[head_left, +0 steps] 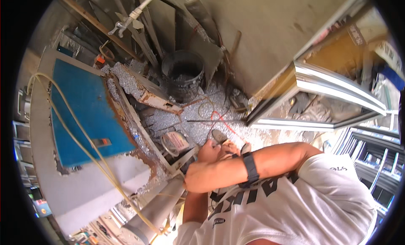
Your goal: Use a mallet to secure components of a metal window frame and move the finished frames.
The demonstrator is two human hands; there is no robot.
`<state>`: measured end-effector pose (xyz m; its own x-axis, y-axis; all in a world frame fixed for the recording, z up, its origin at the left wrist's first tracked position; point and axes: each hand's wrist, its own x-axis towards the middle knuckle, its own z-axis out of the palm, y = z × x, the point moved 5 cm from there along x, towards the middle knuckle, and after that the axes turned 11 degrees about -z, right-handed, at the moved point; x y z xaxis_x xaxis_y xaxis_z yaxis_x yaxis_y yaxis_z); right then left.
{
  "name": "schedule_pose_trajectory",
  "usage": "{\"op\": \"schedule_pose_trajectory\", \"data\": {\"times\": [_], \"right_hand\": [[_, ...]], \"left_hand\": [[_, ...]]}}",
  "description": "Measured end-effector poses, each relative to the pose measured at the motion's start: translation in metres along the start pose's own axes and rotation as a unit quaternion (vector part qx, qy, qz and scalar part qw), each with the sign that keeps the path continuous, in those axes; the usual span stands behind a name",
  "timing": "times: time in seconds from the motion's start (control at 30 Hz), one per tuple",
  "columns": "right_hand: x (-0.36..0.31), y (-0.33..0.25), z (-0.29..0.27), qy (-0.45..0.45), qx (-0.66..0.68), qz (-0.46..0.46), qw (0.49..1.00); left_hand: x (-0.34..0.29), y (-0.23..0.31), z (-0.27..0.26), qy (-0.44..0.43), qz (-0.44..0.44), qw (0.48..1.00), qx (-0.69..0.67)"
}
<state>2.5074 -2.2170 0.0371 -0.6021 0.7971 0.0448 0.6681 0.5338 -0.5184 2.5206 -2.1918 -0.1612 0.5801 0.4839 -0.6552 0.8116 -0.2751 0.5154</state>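
Observation:
My two hands are close together in front of my body, low over a floor strewn with silvery metal chips (168, 120). My left hand (208, 151) has its fingers curled in. My right hand (231, 146) is bent beside it, also closed. A small roundish grey piece (218, 136) shows at the fingertips; which hand has it, and what it is, I cannot make out. Close by, a thin red cord (225, 123) runs down toward my hands. A black strap (250, 167) circles the bare arm that crosses the view and partly hides the hands' undersides.
A large panel with a blue face (84, 114) and a yellowish hose (69, 103) fills the left. Beyond my hands stands a black bucket (182, 70). Silvery framed panels (337, 82) lean at the right. A thin dark bar (215, 121) lies across the chips.

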Motion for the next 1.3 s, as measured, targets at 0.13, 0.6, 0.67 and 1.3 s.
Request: {"op": "schedule_pose_trajectory", "data": {"times": [0.13,0.6,0.67,1.3], "right_hand": [[-0.067,-0.016,-0.023,0.044,0.028,0.028,0.998],[-0.24,-0.142,-0.153,0.381,-0.196,0.163,0.889],[-0.253,-0.171,-0.164,0.378,-0.342,0.188,0.84],[-0.462,-0.22,0.079,0.279,0.02,0.705,0.651]], "left_hand": [[-0.019,0.029,0.023,-0.04,0.027,0.998,0.045],[0.039,0.039,0.047,-0.181,0.165,0.93,0.274],[0.035,0.081,0.054,-0.188,0.166,0.917,0.309],[-0.045,0.262,0.174,-0.198,0.31,0.88,0.301]]}}
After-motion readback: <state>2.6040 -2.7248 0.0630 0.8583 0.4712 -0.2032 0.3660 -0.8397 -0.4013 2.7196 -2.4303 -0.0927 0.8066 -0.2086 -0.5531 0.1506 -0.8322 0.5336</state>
